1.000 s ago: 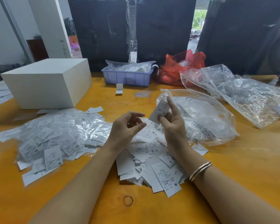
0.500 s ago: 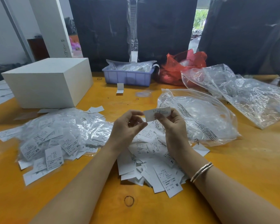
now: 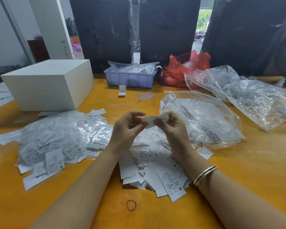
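Observation:
A small white paper label (image 3: 153,120) is held between both hands above the orange table (image 3: 246,162). My right hand (image 3: 172,129) pinches its right end, and my left hand (image 3: 126,128) pinches its left end with thumb and curled fingers. Below the hands lies a loose heap of white size labels (image 3: 157,167). To the left is a pile of labels in small clear bags (image 3: 56,138).
A white box (image 3: 49,83) stands at the back left. A blue bin (image 3: 130,77) of bagged items, a red plastic bag (image 3: 185,68) and crumpled clear bags (image 3: 205,119) lie behind and to the right. A rubber band (image 3: 131,205) lies near the front edge.
My right hand turned the label from upright to flat and lowered it a little. My left hand closed in and took its left end.

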Action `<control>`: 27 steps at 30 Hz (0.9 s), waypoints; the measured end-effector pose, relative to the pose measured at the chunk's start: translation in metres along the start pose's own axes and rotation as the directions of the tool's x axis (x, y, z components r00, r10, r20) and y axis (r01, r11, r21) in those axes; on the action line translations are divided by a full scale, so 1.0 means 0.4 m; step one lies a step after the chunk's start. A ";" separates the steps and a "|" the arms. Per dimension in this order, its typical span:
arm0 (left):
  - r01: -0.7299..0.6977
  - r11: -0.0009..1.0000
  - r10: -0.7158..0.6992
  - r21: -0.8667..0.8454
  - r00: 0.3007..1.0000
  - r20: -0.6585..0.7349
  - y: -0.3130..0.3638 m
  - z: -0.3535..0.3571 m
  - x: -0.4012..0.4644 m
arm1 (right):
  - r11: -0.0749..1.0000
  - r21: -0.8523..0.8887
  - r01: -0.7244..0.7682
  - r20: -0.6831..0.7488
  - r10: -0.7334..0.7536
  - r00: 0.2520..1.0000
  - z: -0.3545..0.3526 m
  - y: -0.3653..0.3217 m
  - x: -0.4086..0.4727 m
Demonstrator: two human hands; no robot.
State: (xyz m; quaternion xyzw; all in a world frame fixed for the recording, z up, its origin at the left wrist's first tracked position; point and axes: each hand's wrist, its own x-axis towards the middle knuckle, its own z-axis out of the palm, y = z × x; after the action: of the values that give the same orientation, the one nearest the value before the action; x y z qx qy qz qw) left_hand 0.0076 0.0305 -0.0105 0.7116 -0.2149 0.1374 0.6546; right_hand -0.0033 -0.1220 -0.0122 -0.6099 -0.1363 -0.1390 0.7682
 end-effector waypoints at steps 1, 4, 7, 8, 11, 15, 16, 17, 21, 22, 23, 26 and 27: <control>0.006 1.000 -0.006 -0.023 1.000 -0.017 0.001 -0.001 0.000 | 1.000 -0.003 0.001 -0.007 -0.001 1.000 -0.001 0.000 0.000; 0.013 0.999 -0.016 -0.052 0.999 -0.043 0.002 -0.005 0.001 | 0.999 0.038 -0.005 -0.066 0.008 0.998 -0.007 -0.002 0.002; 0.019 0.999 -0.020 -0.044 0.999 -0.033 0.002 -0.004 0.001 | 0.993 0.119 0.000 -0.146 0.017 0.989 -0.009 -0.003 0.007; 0.021 0.999 -0.022 -0.043 0.999 -0.026 0.003 -0.004 0.001 | 0.990 0.142 0.012 -0.165 0.012 0.986 -0.009 -0.003 0.008; 0.022 0.998 -0.023 -0.053 1.000 -0.009 0.005 -0.003 0.001 | 0.989 0.141 0.036 -0.170 -0.011 0.985 -0.004 -0.002 0.009; 0.027 0.997 -0.026 -0.071 1.000 0.013 0.005 -0.003 0.000 | 0.994 0.102 0.033 -0.147 -0.018 0.989 -0.003 -0.003 0.004; 0.029 0.997 -0.028 -0.071 0.999 0.015 0.004 -0.003 0.000 | 0.994 0.106 0.035 -0.146 -0.019 0.989 -0.003 -0.003 0.004; 0.031 0.997 -0.030 -0.072 0.999 0.016 0.003 -0.004 -0.001 | 0.993 0.113 0.035 -0.147 -0.018 0.989 -0.003 -0.004 0.004; 0.029 0.998 -0.028 -0.060 0.999 0.019 0.001 -0.006 0.000 | 0.990 0.139 0.035 -0.168 -0.011 0.986 -0.004 -0.005 0.008; 0.031 0.998 -0.030 -0.061 0.999 0.021 0.001 -0.005 0.001 | 0.989 0.141 0.033 -0.172 -0.009 0.985 -0.005 -0.006 0.008; 0.035 0.997 -0.034 -0.065 0.999 0.022 0.001 -0.005 0.001 | 0.989 0.143 0.028 -0.174 -0.002 0.985 -0.005 -0.006 0.009; 0.041 0.996 -0.039 -0.082 0.999 0.024 0.002 -0.003 0.001 | 0.987 0.158 -0.023 -0.174 0.050 0.983 -0.002 -0.005 0.010; 0.040 0.996 -0.038 -0.084 0.999 0.026 0.002 -0.003 0.000 | 0.986 0.161 -0.050 -0.168 0.077 0.983 -0.001 -0.004 0.010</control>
State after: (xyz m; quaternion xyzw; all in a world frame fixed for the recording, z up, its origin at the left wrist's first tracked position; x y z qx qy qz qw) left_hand 0.0074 0.0315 -0.0096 0.6889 -0.2143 0.1066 0.6843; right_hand -0.0003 -0.1229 -0.0095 -0.5375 -0.0598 -0.1558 0.8266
